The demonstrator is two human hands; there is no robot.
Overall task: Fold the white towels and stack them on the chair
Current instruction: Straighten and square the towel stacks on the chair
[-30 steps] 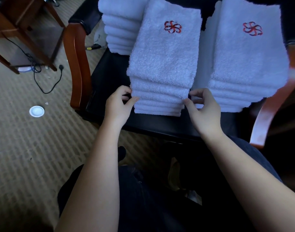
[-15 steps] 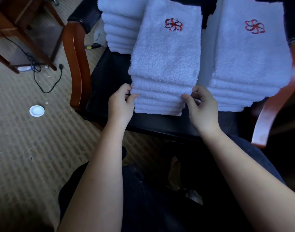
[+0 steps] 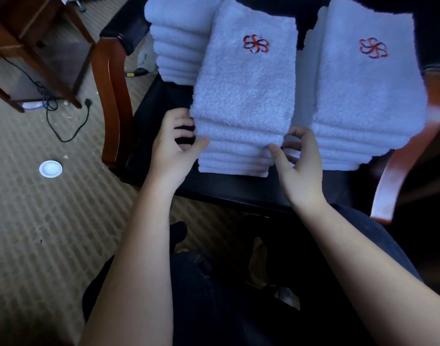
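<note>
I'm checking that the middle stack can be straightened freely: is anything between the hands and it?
Nothing visible. The left hand and right hand flank the middle towel stack on the chair, thumbs touching its front corners; the right stack stands just beyond the right hand's fingers.

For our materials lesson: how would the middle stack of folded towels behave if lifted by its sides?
The middle stack probably sags: thick, fluffy cloth. Its loose layers may slide apart. Flat on the chair seat, it shouldn't roll.
</note>
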